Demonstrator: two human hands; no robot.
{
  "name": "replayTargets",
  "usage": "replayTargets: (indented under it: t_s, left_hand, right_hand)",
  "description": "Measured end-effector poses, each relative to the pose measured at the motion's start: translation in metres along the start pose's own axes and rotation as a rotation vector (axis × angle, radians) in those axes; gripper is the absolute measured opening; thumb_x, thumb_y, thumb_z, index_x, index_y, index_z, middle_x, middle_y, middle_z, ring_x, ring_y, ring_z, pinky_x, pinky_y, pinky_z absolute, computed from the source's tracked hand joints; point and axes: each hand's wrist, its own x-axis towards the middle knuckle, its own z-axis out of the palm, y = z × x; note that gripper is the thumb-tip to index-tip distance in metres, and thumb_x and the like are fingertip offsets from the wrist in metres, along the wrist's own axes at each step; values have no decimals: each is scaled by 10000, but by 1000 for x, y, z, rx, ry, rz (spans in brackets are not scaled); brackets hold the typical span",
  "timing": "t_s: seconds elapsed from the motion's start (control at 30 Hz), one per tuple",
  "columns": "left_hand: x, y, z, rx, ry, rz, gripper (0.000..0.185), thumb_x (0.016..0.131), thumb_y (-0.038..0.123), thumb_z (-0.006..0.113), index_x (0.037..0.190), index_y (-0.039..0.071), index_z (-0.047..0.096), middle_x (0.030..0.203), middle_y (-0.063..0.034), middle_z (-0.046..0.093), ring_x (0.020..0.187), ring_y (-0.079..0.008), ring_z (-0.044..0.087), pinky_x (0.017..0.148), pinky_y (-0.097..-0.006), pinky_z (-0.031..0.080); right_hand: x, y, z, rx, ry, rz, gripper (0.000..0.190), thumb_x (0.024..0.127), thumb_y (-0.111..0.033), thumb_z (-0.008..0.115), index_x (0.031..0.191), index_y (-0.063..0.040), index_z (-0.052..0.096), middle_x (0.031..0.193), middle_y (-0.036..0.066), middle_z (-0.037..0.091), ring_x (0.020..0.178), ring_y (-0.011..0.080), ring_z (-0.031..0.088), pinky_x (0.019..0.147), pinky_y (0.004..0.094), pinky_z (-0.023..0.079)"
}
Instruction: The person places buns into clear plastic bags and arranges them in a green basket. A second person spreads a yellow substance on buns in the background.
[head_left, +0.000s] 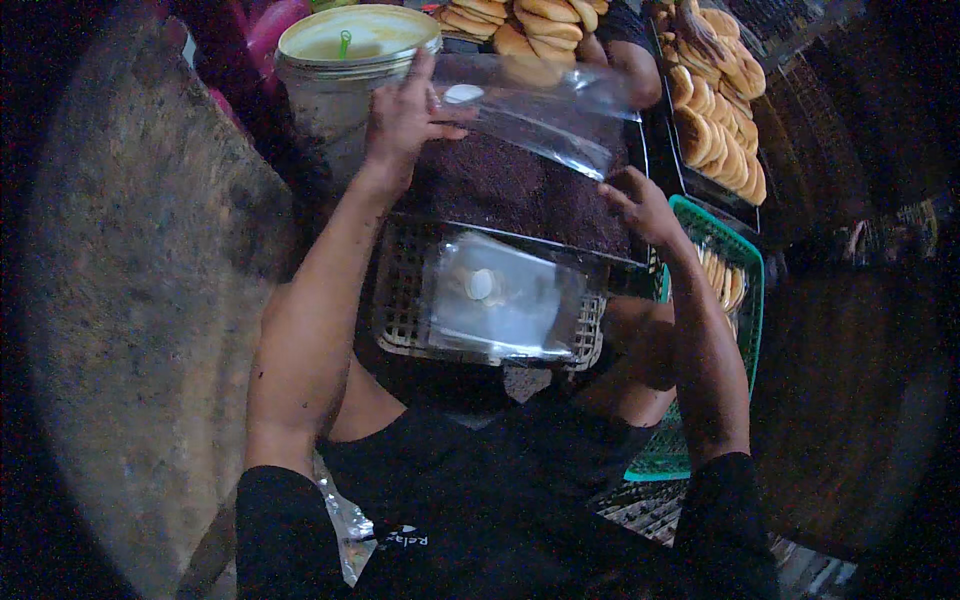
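A clear plastic bag (517, 124) stretches in the air between my two hands, over a dark brown tray-like surface (517, 191). My left hand (401, 124) grips its left end, one finger pointing up beside a large bucket (322, 97); motion blurs the fingers. At the bag's lower right corner, my right hand (641, 202) pinches the film between thumb and fingers. Nearer my body, a stack of clear plastic bags (499, 296) lies on a plastic lattice basket (394, 341), with a small whitish round spot (480, 285) on top.
Flat bread buns (547, 26) are piled at the far side, near another person's arm (630, 71). More buns (720, 142) fill a dark tray on the right. Below it stands a green plastic basket (759, 300) holding packed buns (724, 281). A green handle (345, 43) shows inside the bucket.
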Motion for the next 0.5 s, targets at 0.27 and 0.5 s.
replayTargets:
  t_s: [0.27,0.5]
  left_hand:
    - [-17,20,17,703,215,865,435,900,366,638,1092,-24,630,972,-153,706,833,-244,704,708,-377,554]
    - [-4,14,22,-119,129,207,578,945,490,523,1234,-10,529,1069,-179,676,894,-265,698,761,-408,571]
  right_hand:
    - [25,52,32,-362,-105,54,498,864,-367,686,1199,-26,542,1152,244,593,1082,402,570,911,453,472]
    - [45,-23,26,298,407,-173,616,903,-358,634,1337,19,412,1253,268,505,1157,406,504,998,434,405]
